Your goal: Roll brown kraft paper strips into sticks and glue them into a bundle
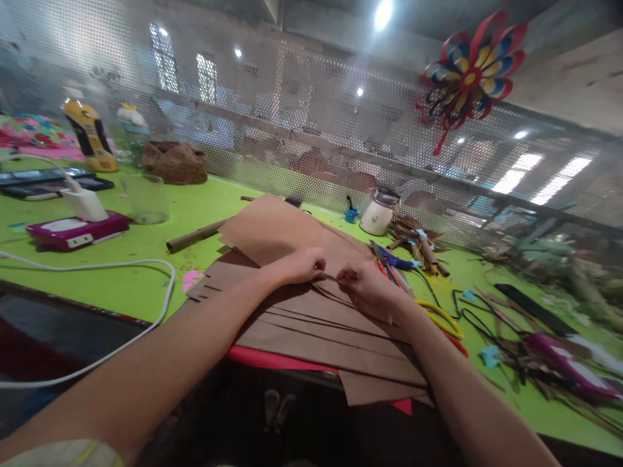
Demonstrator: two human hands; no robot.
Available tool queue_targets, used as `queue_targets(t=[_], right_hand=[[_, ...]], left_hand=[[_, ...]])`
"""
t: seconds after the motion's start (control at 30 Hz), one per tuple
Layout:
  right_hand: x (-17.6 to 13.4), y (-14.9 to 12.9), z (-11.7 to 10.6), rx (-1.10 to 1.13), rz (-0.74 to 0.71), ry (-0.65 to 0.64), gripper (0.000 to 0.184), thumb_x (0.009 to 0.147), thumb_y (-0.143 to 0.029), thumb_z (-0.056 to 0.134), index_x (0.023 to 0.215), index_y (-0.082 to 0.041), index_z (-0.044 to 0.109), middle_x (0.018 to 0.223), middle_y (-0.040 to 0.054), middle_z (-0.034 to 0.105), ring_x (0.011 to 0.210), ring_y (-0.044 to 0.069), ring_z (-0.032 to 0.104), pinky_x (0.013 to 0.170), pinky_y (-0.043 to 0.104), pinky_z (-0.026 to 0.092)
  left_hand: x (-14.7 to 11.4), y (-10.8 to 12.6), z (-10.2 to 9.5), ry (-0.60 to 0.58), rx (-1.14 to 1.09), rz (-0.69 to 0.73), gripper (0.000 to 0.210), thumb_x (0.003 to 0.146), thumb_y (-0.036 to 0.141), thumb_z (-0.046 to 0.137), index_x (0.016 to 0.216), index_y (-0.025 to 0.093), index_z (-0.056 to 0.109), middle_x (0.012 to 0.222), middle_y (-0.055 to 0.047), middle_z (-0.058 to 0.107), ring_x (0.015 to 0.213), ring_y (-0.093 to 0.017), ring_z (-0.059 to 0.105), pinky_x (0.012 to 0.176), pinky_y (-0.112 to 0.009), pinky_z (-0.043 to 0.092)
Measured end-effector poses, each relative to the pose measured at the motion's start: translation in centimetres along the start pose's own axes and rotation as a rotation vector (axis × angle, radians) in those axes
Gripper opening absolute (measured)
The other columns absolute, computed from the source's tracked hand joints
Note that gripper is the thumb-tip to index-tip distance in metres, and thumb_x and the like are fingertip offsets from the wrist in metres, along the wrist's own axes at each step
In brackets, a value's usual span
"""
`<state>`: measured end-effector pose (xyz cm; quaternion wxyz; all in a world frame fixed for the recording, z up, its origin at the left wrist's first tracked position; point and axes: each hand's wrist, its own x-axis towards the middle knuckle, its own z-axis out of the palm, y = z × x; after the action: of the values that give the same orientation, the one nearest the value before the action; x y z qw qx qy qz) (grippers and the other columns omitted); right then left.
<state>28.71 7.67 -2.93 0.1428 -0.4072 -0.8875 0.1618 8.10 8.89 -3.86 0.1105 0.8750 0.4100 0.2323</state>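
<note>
Strip [329, 277] first: a thin brown sliver, paper by the look of it, spanning the small gap between the two hands, and from my seat far off that is where I fix my eye. Left hand [306, 264], fingers curled, pinches one end; right hand [366, 285] pinches the other, palms turned inward. They're near each other but not touching, both above the brown sheets [296, 337] piled along the near side of the green worktop [219, 191].

So, how do I want this handled? Lightly, I'd say. Something this narrow probably creases or tears if the fingertips pull against each other, so I want even tension, thumbs close to the working spot, and small finger moves rather than wrist swings. Forearms are lying low over the pile; I'd lift the weight a little, because long dark lines, likely cuts, run across those sheets and loose pieces could snag or slide.

Up top, a pale brown sheet [272, 227] sits just beyond the left hand, a fair spot to leave unrumpled. Over to the right, I'm watching the blue tool [400, 262] and the yellow loop handles [440, 318]: near that forearm, so elbow in, please.
</note>
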Motion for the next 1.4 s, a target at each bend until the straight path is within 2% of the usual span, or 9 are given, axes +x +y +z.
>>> queue_targets(t=[0.17, 0.3, 0.47, 0.77, 1.0, 1.17, 1.4], right_hand=[[0.1, 0.5, 0.1, -0.026, -0.009, 0.010, 0.018, 0.074, -0.021, 0.050, 0.074, -0.015, 0.068, 0.064, 0.0014, 0.066, 0.057, 0.011, 0.054, 0.057, 0.020, 0.038], [0.1, 0.4, 0.0, -0.014, -0.026, 0.020, 0.018, 0.074, -0.019, 0.050, 0.075, -0.015, 0.067, 0.066, 0.0014, 0.065, 0.059, 0.011, 0.054, 0.059, 0.019, 0.039], [-0.4, -0.8, 0.1, -0.069, -0.027, 0.049, 0.019, 0.075, -0.018, 0.048, 0.072, -0.015, 0.066, 0.066, 0.0015, 0.063, 0.058, 0.010, 0.052, 0.056, 0.019, 0.036], [-1.4, -2.6, 0.1, -0.228, -0.080, 0.120, 0.015, 0.073, -0.019, 0.050, 0.079, -0.017, 0.064, 0.073, 0.0029, 0.062, 0.062, 0.011, 0.050, 0.056, 0.020, 0.031], [-1.1, -1.8, 0.2, -0.353, -0.049, 0.049, 0.013, 0.074, -0.025, 0.051, 0.069, -0.017, 0.060, 0.070, 0.0030, 0.060, 0.056, 0.010, 0.046, 0.050, 0.021, 0.027], [-1.2, -1.7, 0.1, -0.425, -0.037, 0.048, 0.015, 0.076, -0.027, 0.049, 0.076, -0.018, 0.060, 0.072, 0.0027, 0.061, 0.058, 0.011, 0.048, 0.050, 0.021, 0.027], [-1.0, -1.8, -0.2, -0.495, 0.033, -0.041, 0.015, 0.076, -0.025, 0.049, 0.083, -0.017, 0.060, 0.080, 0.0057, 0.064, 0.069, 0.015, 0.056, 0.052, 0.023, 0.028]], left_hand=[[0.0, -0.2, -0.3, -0.057, 0.036, -0.033, 0.021, 0.071, 0.034, 0.056, 0.072, 0.014, 0.063, 0.063, -0.003, 0.057, 0.055, -0.011, 0.046, 0.050, -0.021, 0.031], [0.2, 0.0, 0.2, -0.015, -0.046, 0.014, 0.026, 0.070, 0.033, 0.058, 0.088, 0.016, 0.065, 0.075, -0.003, 0.060, 0.063, -0.011, 0.050, 0.056, -0.019, 0.035], [0.3, 0.3, 0.8, -0.030, -0.074, 0.071, 0.019, 0.073, 0.025, 0.054, 0.077, 0.014, 0.069, 0.070, -0.004, 0.061, 0.060, -0.010, 0.051, 0.056, -0.019, 0.036], [0.3, 0.2, 1.2, -0.032, -0.037, 0.086, 0.017, 0.072, 0.020, 0.050, 0.074, 0.013, 0.066, 0.069, -0.003, 0.061, 0.061, -0.010, 0.051, 0.056, -0.019, 0.036], [0.0, 0.5, 0.5, -0.033, 0.014, 0.100, 0.015, 0.069, 0.017, 0.050, 0.070, 0.013, 0.064, 0.069, -0.003, 0.060, 0.060, -0.010, 0.049, 0.054, -0.019, 0.033], [-0.1, 0.6, 0.2, -0.046, 0.038, 0.119, 0.014, 0.067, 0.015, 0.049, 0.064, 0.013, 0.063, 0.062, -0.003, 0.058, 0.057, -0.010, 0.048, 0.054, -0.020, 0.032], [-0.4, 1.0, -0.6, -0.073, 0.126, 0.095, 0.017, 0.067, 0.015, 0.047, 0.062, 0.013, 0.063, 0.060, -0.006, 0.059, 0.056, -0.013, 0.048, 0.055, -0.023, 0.031]])
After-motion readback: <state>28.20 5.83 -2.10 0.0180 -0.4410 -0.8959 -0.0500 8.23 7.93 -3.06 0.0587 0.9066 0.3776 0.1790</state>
